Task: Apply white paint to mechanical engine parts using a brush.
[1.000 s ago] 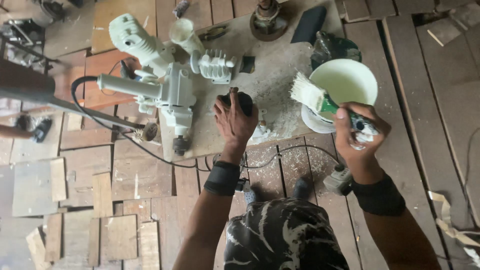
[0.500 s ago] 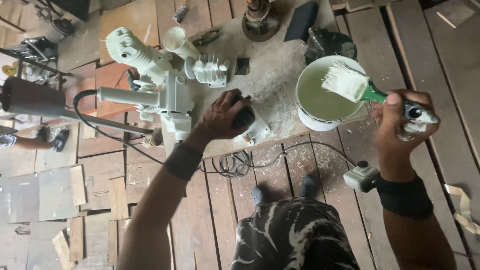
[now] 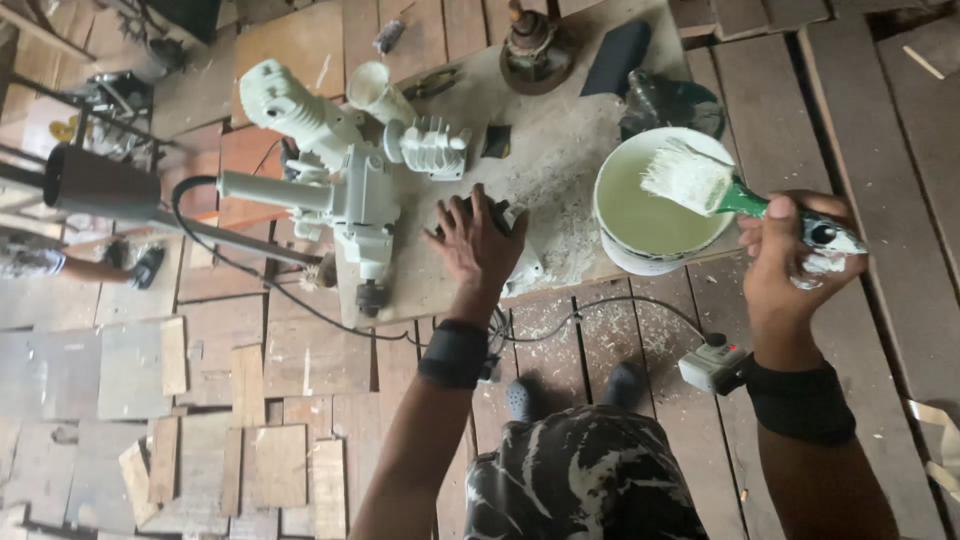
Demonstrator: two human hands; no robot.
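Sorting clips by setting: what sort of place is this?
Probably a rough workshop: a bare plank floor, a dusty work board carrying pale-painted machine parts, and a paint bucket under the brush.

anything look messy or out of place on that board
Sawdust and pale flecks litter the board around the left hand, beside the paint bucket. The right hand holds a loaded brush over the bucket. The brush handle is smeared with paint. No spill shows.

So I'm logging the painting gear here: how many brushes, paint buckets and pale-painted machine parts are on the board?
Paintbrush, in the right hand: 1
Paint bucket: 1
Pale-painted machine parts: 3, as far as visible
Total: 5
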